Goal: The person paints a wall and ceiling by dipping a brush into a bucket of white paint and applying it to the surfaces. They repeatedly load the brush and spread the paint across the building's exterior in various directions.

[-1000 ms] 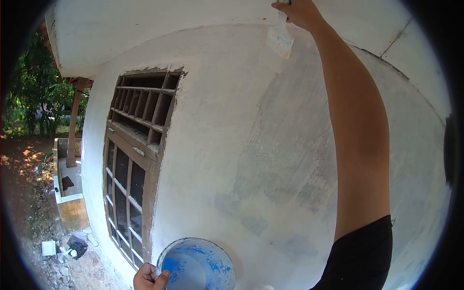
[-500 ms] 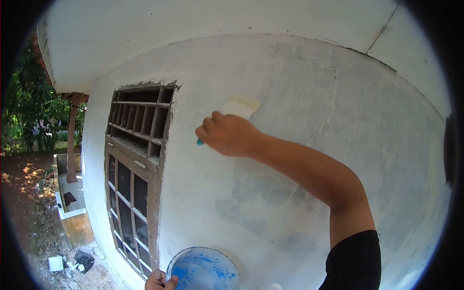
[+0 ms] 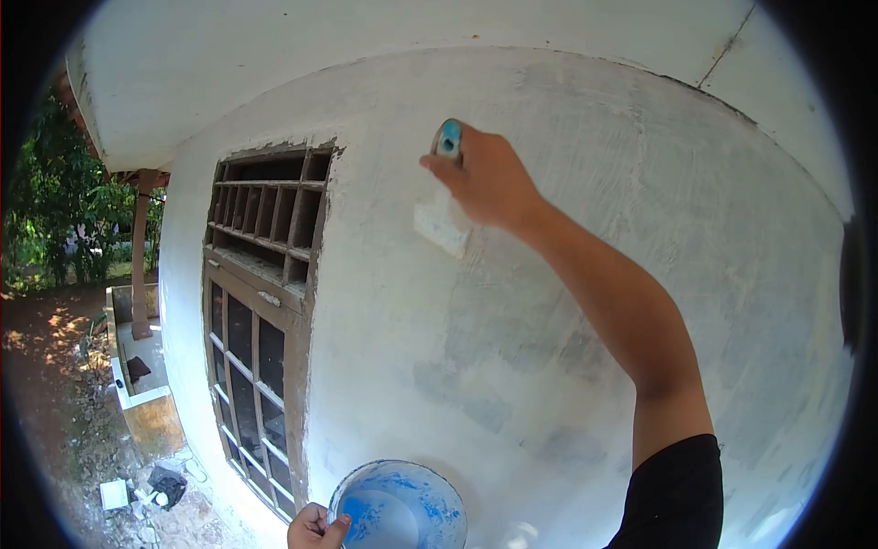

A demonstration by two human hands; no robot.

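Observation:
My right hand (image 3: 480,174) is wrapped round a wide paintbrush, whose blue handle end (image 3: 449,139) pokes out at the top of my fist. Below my fingers, the brush's pale, paint-coated bristles (image 3: 441,229) point down against the patchy white wall (image 3: 567,265). At the bottom, my left hand (image 3: 317,529) grips the rim of a blue bucket (image 3: 445,508) splashed with white, its thumb over the edge. Whitish paint (image 3: 389,523) lies inside the bucket.
Left of the brush is a brown window frame (image 3: 297,366) with slats above and panes below. A white ceiling (image 3: 366,37) overhangs the wall. Down at the left are a post (image 3: 140,256), a low wall (image 3: 154,425), a white container (image 3: 114,494) and a dark bag (image 3: 167,485).
My right hand has risen and turned over, so the brush handle points up and the bristles down instead of up. The bucket and my left hand sit slightly further right in view.

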